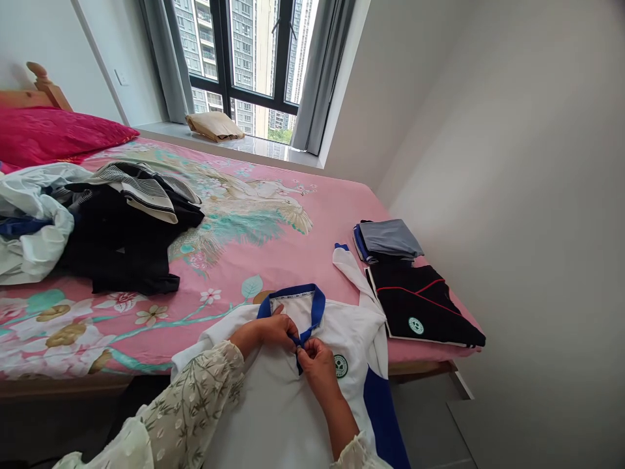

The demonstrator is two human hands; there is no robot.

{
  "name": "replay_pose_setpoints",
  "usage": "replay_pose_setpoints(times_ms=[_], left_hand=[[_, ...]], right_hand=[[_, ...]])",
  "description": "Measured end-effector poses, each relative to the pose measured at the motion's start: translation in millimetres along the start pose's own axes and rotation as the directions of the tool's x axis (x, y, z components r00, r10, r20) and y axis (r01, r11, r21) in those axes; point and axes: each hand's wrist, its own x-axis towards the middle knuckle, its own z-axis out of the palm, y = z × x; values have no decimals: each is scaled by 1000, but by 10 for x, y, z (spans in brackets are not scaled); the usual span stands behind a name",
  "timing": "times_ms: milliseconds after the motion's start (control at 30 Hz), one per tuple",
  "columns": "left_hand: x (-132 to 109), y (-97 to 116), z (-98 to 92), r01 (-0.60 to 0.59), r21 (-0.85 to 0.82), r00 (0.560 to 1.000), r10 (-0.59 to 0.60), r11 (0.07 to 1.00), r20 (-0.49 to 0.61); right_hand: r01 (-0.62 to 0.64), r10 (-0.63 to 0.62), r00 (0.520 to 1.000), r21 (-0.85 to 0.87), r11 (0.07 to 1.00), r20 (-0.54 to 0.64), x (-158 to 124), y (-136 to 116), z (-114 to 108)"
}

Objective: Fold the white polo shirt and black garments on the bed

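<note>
A white polo shirt [273, 397] with a blue collar and a round green badge lies face up over the bed's near edge. Its lower part hangs toward me, and one sleeve stretches up to the right. My left hand [273, 332] pinches the blue placket just below the collar. Close beside it, my right hand [315, 361] grips the other side of the same placket with thumb and fingertips. The fingers of both hands nearly meet there; any button between them is too small to make out.
Folded clothes, a black top [400, 299] and a grey piece [390, 238], lie at the bed's right edge by the wall. A loose heap of black clothes [122, 241] and white clothes [43, 221] is on the left. A paper package [215, 126] rests on the windowsill.
</note>
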Motion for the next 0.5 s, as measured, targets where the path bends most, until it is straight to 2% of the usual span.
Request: replay_pose_setpoints(times_ms=[233, 500], left_hand=[[19, -33, 31, -11, -14, 1000, 11, 1000, -8], [6, 12, 64, -8, 33, 997, 11, 999, -72]], right_hand=[[25, -37, 994, 116, 993, 105, -3, 5, -113], [12, -21, 995, 87, 996, 100, 16, 20, -88]])
